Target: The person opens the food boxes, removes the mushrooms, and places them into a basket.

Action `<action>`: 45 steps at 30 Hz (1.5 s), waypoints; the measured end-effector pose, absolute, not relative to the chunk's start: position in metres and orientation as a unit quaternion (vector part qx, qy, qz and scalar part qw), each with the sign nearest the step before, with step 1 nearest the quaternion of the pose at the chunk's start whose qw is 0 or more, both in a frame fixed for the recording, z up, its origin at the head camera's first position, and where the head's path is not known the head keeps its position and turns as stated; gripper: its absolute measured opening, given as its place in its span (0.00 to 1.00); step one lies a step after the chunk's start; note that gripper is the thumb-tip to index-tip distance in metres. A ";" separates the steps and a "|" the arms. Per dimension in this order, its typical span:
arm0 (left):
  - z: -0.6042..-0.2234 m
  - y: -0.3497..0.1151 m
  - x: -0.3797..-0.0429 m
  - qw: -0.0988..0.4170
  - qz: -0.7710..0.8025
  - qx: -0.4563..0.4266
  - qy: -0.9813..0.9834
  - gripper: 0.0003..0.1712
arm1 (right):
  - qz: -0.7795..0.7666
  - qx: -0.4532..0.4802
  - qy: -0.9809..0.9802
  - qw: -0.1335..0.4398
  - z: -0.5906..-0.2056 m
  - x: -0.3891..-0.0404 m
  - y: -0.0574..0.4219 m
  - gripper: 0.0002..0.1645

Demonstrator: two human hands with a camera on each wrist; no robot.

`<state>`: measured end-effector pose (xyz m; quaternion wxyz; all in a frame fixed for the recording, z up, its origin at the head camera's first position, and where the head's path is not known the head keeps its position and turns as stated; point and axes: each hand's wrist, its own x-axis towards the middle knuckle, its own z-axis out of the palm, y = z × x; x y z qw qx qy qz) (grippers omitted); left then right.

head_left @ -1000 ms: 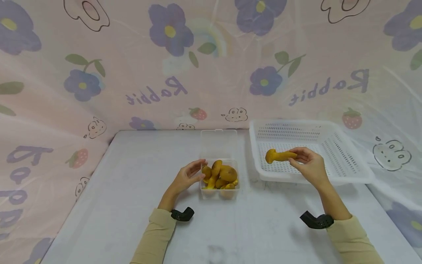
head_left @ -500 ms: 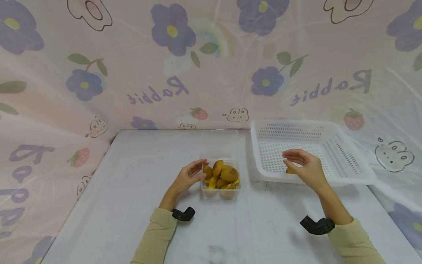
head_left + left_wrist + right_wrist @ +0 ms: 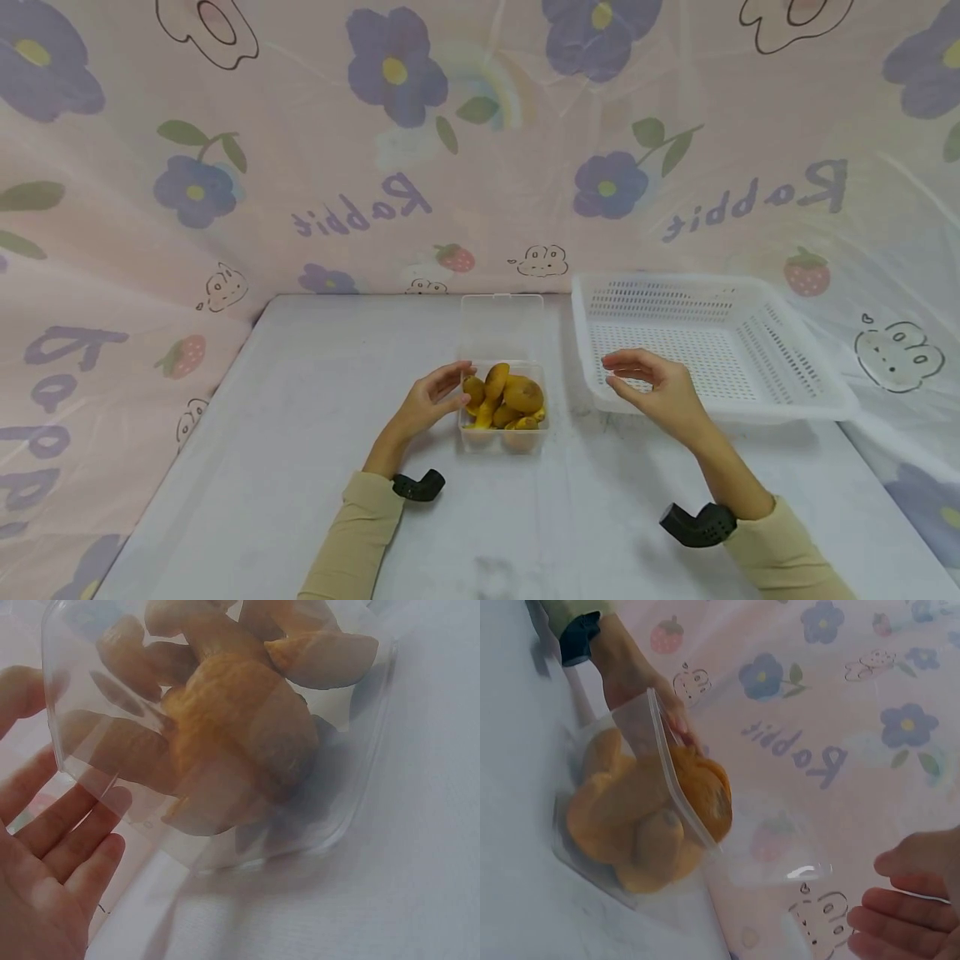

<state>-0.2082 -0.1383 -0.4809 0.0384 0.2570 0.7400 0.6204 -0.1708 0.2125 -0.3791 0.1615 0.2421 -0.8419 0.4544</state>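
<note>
A clear plastic box (image 3: 495,442) stands in mid-table with its lid (image 3: 502,321) flipped back. Several yellow-brown mushrooms (image 3: 522,393) fill it, some rising to the rim. My left hand (image 3: 420,408) rests at the box's left side; in the left wrist view its loosely bent fingers (image 3: 96,862) lie against the clear wall. Over the front left corner of the white basket (image 3: 787,408) is my right hand (image 3: 663,400), thumb and fingers apart, holding nothing. No mushroom shows in the visible part of the basket; my hand and the front wall cover some of it.
A white table (image 3: 337,350) carries the box and the basket. Behind and beside it hangs a printed cloth (image 3: 480,192) with flowers and rabbits. Each wrist wears a black camera mount (image 3: 418,486).
My right hand held a mushroom over the basket, lowered it inside and let it go. Since then the hand has moved left toward the box. My left hand has stayed in place.
</note>
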 end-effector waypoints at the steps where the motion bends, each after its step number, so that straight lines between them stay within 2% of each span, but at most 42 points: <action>1: -0.481 -0.138 -0.208 0.039 0.620 0.256 0.741 0.31 | 0.453 0.247 -0.842 0.159 -0.379 -0.170 0.209 0.17; 27: -0.482 -0.139 -0.209 0.033 0.617 0.257 0.744 0.30 | 0.418 0.315 -0.847 0.089 -0.407 -0.178 0.140 0.22; 37: -0.482 -0.137 -0.209 0.028 0.615 0.266 0.741 0.30 | 0.387 0.307 -0.868 0.055 -0.418 -0.185 0.132 0.26; 45: -0.484 -0.138 -0.210 0.024 0.616 0.266 0.741 0.31 | 0.383 0.308 -0.869 0.052 -0.420 -0.188 0.131 0.29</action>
